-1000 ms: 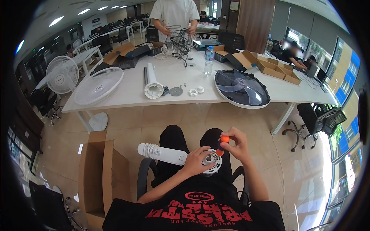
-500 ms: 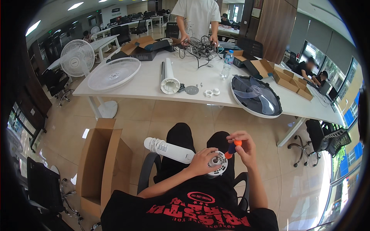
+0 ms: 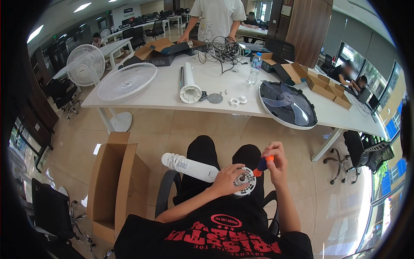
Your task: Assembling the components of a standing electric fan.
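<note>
Across my lap lies a white fan body [image 3: 196, 169], with its cord wound round the far-left end. Its round, vented motor head [image 3: 250, 188] rests between my thighs. My left hand [image 3: 227, 179] is closed over the side of that motor head, fingers beside its central shaft. In my right hand [image 3: 277, 162] is a screwdriver [image 3: 262, 165] with an orange and dark blue handle, gripped between thumb and fingers. The screwdriver slants down toward the motor head. I cannot make out whether its tip touches anything.
A white table [image 3: 146, 96] ahead holds a fan grille [image 3: 128, 82], a white tube [image 3: 189, 82], small parts, a bottle [image 3: 255, 69], tangled cables [image 3: 224, 52] and a blade in a cover [image 3: 286, 105]. An open carton [image 3: 129, 190] stands left. Someone stands behind the table.
My right hand has shifted slightly right and up with the screwdriver. My left hand stays on the motor head. The person opposite has moved one hand from the cables to an open box.
</note>
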The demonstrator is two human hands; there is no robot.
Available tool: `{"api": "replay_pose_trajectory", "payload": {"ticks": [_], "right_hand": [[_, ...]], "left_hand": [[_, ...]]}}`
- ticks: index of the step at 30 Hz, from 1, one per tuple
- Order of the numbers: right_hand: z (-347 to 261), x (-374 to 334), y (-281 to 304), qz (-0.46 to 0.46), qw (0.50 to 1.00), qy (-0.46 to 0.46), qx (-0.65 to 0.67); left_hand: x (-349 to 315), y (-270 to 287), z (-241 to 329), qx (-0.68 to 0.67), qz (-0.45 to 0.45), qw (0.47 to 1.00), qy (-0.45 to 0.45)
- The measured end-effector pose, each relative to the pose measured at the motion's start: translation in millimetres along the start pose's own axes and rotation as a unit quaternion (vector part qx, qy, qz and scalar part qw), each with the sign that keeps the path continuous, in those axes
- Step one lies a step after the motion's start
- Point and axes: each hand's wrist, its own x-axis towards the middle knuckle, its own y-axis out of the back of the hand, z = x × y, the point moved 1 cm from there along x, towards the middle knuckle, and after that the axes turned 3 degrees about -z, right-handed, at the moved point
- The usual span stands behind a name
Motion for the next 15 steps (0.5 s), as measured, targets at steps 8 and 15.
{"api": "replay_pose_trajectory", "payload": {"ticks": [8, 15], "right_hand": [[-17, 0, -17, 0.074, 0.967, -0.143, 0.196], [-7, -5, -1, -0.013, 0.999, -0.008, -0.039]], "left_hand": [[0, 1, -1, -0.004, -0.009, 1.000, 0.005], [1, 2, 1, 0.000, 0.001, 1.000, -0.001]]}}
